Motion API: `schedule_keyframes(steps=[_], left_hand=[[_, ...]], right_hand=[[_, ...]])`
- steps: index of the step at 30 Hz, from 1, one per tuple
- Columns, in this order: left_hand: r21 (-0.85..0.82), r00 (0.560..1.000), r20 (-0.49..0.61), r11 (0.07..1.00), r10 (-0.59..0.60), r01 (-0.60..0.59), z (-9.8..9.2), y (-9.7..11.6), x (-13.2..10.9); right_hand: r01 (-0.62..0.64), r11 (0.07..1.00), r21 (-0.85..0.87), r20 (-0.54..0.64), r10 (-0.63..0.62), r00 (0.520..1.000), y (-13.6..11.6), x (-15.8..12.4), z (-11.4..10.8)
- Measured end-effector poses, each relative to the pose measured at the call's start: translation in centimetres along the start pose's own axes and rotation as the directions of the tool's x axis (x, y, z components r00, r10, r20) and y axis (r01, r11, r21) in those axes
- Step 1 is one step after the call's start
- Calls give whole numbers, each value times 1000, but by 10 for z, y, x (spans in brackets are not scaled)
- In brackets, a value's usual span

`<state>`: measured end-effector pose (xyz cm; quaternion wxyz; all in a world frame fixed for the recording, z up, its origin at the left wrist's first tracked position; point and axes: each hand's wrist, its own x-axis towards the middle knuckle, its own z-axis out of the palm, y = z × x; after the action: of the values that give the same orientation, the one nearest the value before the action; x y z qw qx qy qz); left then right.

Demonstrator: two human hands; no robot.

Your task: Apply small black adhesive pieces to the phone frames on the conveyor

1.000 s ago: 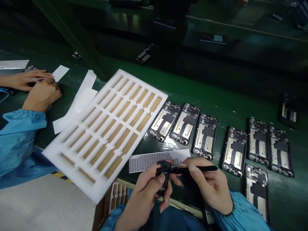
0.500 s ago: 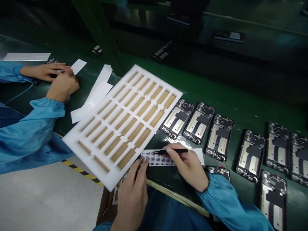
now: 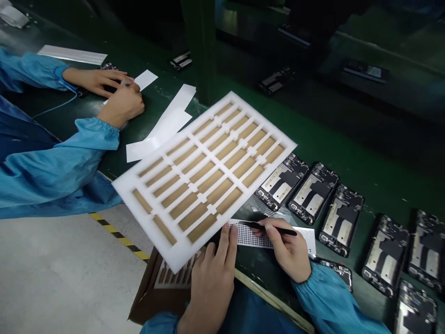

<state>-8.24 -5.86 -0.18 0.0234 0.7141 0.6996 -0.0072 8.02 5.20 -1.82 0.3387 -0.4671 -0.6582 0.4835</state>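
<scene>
My right hand (image 3: pixel 291 254) pinches a pair of black tweezers (image 3: pixel 283 228), whose tips point left over a white sheet of small black dots (image 3: pixel 253 236). My left hand (image 3: pixel 213 278) is open, its fingers stretched out and the fingertips at the sheet's left end. The sheet lies on the dark green bench, just right of a white foam tray (image 3: pixel 165 248) with many slots. Right of the tray, opened phones (image 3: pixel 314 192) with bare inner parts lie in a slanted row. One phone (image 3: pixel 337 271) is partly covered by my right sleeve.
At left, a co-worker's hands (image 3: pixel 121 104) work at a small white label sheet (image 3: pixel 146 79). White paper strips (image 3: pixel 167 120) lie behind the tray. A cardboard box (image 3: pixel 148 297) holding another slotted tray stands below the bench edge. Another phone (image 3: pixel 181 60) lies farther back.
The view has shifted, so most things appear farther right. My left fingers have straightened onto the sheet's left end. My right hand still holds the tweezers over the dots.
</scene>
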Motion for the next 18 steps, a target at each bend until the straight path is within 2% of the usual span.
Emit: schedule_keyframes(steps=[7,13,18], left_hand=[[37,998,27,998,48,-49,4,1,5],[33,997,26,996,77,-78,5,0,6],[14,997,11,997,77,-77,6,-3,4]], right_hand=[[3,999,-47,27,-1,1000,1,0,-4],[130,984,-124,185,-106,977,-6,16,-14],[161,976,-148,296,-112,949,-14,33,-20]])
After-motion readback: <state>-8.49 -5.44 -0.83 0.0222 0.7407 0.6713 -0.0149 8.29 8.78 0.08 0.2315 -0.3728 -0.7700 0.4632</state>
